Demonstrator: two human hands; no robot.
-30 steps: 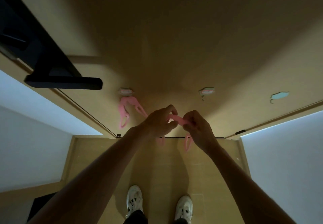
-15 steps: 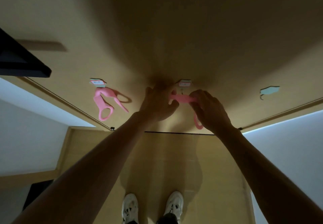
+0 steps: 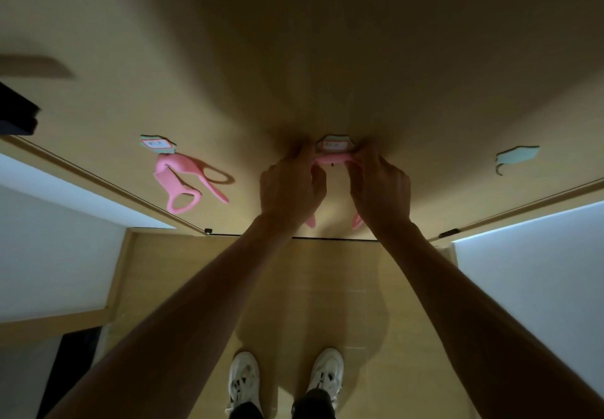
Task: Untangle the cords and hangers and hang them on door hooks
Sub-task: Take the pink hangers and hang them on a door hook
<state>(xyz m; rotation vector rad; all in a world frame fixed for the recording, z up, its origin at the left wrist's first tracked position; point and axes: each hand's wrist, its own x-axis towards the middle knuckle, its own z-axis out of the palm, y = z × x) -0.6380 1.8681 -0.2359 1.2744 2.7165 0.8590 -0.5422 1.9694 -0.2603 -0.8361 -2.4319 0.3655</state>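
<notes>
The work surface is a tan wooden door [image 3: 327, 59] in dim light, viewed steeply from above, with three hooks set across it. My left grip [image 3: 291, 190] and right grip [image 3: 380, 186] are each clamped on the top bar of a pink hanger [image 3: 331, 159], one at either end, with the fingers curled round it. The hanger's lower ends show beneath both wrists. The bar lies directly under the middle hook [image 3: 335, 145]; I cannot tell whether it is seated. Further left, a hung hanger [image 3: 178, 180], also pink, rests on the left hook [image 3: 156, 144]. The right hook [image 3: 516, 157] carries nothing. I judge the step in hand to be hanging the second item. The next move calls for passing the bar over the hook tip, lowering it until the hook takes the weight, then opening both grips together.
</notes>
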